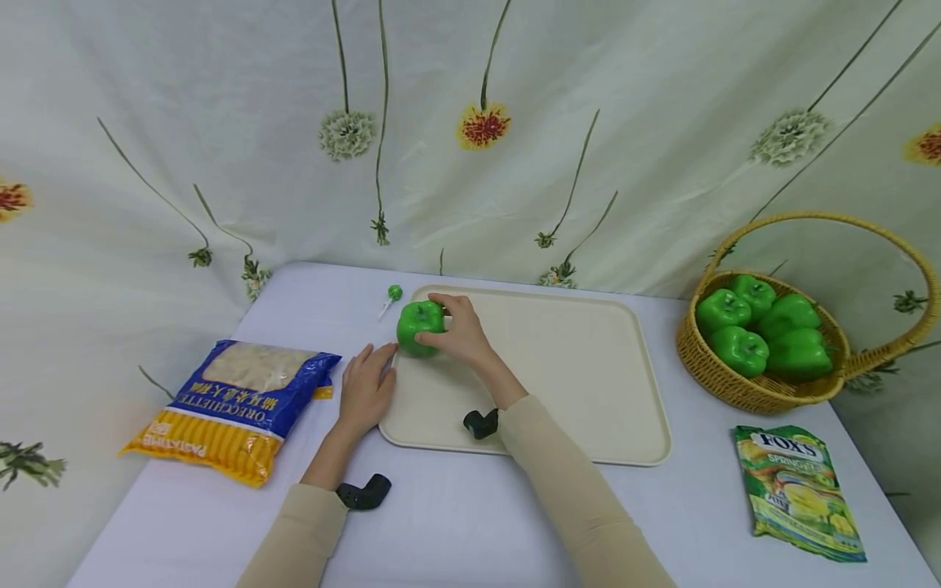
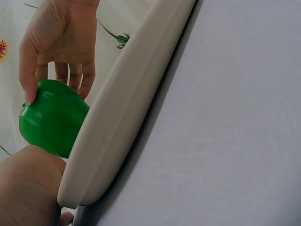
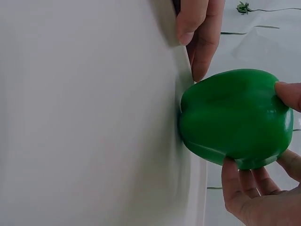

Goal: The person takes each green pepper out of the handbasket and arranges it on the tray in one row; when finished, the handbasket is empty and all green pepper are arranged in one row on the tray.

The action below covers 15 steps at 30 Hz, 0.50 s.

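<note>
A glossy green bell pepper (image 1: 421, 328) stands at the left end of the cream tray (image 1: 581, 359), near its back corner. My right hand (image 1: 461, 333) holds it from the right, thumb on the near side and fingers on the far side. In the right wrist view, the pepper (image 3: 235, 117) has its base at the tray's surface. My left hand (image 1: 369, 390) rests against the tray's left rim with fingers extended forward, close beside the pepper. The left wrist view shows the right hand's thumb (image 2: 30, 92) on the pepper near its stem.
A wicker basket (image 1: 694, 351) with several green peppers stands at the right, behind a green Fox's candy bag (image 1: 800, 494). A blue and yellow orecchiette bag (image 1: 235, 408) lies at the left. Behind the tray's left corner lies a green lollipop (image 1: 394, 292).
</note>
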Motion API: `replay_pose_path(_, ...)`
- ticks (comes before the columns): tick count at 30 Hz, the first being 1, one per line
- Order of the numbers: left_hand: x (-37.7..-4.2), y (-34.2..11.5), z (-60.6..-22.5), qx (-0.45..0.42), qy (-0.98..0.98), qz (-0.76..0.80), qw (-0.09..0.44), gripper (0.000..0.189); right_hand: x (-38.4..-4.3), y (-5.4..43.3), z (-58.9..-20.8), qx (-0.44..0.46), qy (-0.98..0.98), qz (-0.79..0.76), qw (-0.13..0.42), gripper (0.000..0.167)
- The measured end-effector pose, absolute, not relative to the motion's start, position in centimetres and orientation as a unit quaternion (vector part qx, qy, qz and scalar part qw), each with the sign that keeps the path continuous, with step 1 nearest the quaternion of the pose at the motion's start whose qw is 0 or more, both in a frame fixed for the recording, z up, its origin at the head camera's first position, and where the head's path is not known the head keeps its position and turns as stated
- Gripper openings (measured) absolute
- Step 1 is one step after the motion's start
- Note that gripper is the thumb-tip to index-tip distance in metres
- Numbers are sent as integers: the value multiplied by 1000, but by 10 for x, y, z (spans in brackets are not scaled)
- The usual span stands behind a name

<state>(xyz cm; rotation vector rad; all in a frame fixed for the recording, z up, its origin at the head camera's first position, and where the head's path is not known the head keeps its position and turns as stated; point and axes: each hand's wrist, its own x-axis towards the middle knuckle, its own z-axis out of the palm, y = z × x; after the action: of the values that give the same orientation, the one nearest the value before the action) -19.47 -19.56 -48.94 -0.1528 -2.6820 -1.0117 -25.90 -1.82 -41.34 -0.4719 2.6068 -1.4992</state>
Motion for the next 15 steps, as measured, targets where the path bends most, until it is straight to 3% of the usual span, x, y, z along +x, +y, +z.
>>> replay_pose_path(15, -194, -196, -488, -56, -927, -349, 129, 43, -257, -21, -418, -182, 865, -466, 31, 77)
